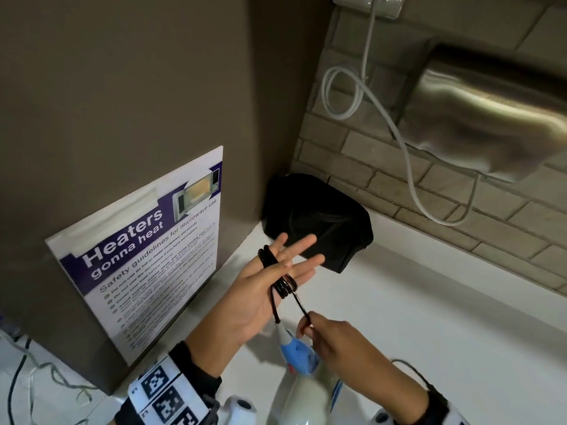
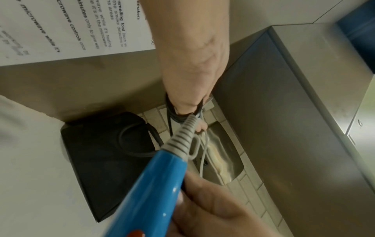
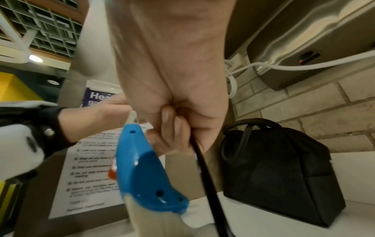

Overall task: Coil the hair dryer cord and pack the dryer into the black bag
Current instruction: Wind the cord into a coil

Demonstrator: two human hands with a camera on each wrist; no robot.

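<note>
The black cord (image 1: 277, 271) is wound in several loops round the straight fingers of my left hand (image 1: 285, 265), held palm up above the white counter. From the loops one strand runs down to the grey strain relief of the blue and white hair dryer (image 1: 297, 354), which hangs below my hands. My right hand (image 1: 310, 325) pinches the other strand (image 3: 209, 184) just beside the dryer's blue handle (image 3: 142, 168). The black bag (image 1: 319, 222) stands in the corner behind my left hand, its handles up. The left wrist view shows the loops (image 2: 174, 115) and the bag (image 2: 101, 160).
A microwave safety poster (image 1: 147, 259) leans on the brown panel at the left. A steel hand dryer (image 1: 491, 118) with a looping white cable (image 1: 408, 167) hangs on the brick wall above the white counter (image 1: 429, 317). Thin cables lie at the lower left.
</note>
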